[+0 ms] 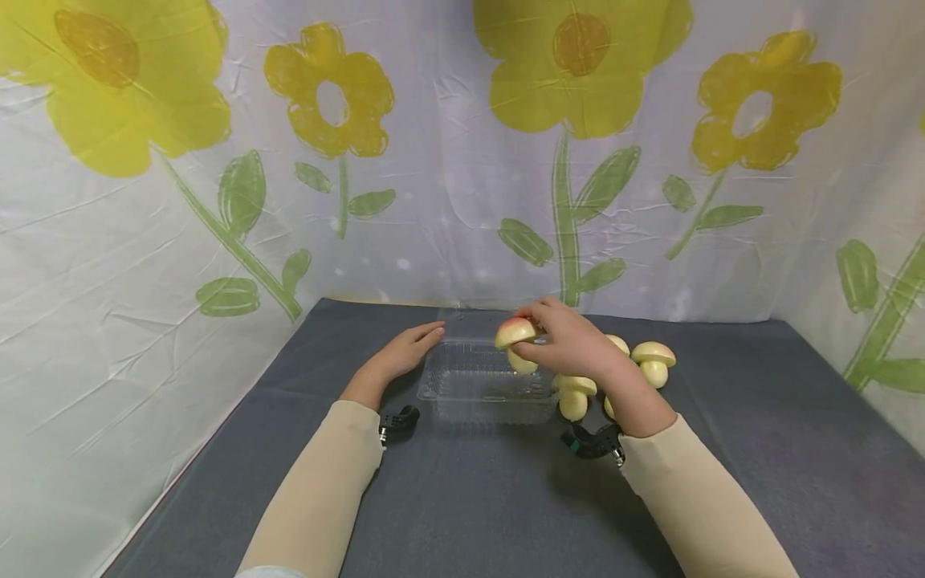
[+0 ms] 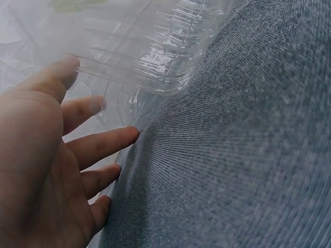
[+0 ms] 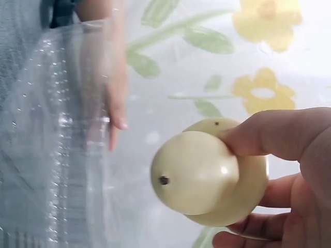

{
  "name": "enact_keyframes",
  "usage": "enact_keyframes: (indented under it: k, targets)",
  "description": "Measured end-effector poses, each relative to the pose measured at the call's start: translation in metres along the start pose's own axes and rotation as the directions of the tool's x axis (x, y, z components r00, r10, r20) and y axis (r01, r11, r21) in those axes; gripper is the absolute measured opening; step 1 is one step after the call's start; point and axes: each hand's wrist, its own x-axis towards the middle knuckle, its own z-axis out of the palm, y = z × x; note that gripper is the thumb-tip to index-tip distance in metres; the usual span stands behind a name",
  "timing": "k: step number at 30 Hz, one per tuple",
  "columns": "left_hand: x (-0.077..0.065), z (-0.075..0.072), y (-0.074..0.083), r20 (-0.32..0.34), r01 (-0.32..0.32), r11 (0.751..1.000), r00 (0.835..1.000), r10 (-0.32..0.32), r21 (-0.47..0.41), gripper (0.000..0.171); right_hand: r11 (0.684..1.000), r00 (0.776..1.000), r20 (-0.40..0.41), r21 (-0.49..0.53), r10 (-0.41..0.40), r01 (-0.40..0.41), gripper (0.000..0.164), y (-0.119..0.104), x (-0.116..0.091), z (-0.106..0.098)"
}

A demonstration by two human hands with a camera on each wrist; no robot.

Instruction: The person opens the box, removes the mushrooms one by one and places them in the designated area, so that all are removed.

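Note:
A toy mushroom with a pinkish-red and cream cap is held by my right hand over the right part of a clear plastic container. In the right wrist view the pale mushroom stem faces the camera, and the thumb and fingers grip the cap. My left hand is at the container's left side, near the hinge of its raised lid. Its fingers are spread and fairly straight in the left wrist view, with the fingertips right at the clear plastic.
Several more toy mushrooms stand on the dark cloth-covered table to the right of the container, partly hidden by my right arm. Behind the table hangs a white curtain printed with yellow flowers.

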Motion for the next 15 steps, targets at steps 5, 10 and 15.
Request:
enact_keyframes:
  k: [5, 10, 15]
  targets:
    - [0.0, 0.0, 0.0, 0.0, 0.001, 1.0, 1.0, -0.001, -0.012, 0.058, 0.999, 0.999, 0.04, 0.05, 0.017, -0.019, 0.047, 0.004, -0.005, -0.012]
    - [-0.001, 0.0, 0.0, 0.0, 0.007, 1.0, 1.0, -0.007, -0.013, 0.057, 0.996, 0.996, 0.087, 0.082, 0.036, -0.043, 0.05, 0.008, -0.01, -0.023]
    - [-0.002, -0.001, 0.001, 0.005, 0.004, 1.0, 1.0, -0.004, -0.016, 0.056, 0.991, 0.988, 0.132, 0.093, 0.085, -0.098, 0.046, 0.014, -0.016, -0.036]
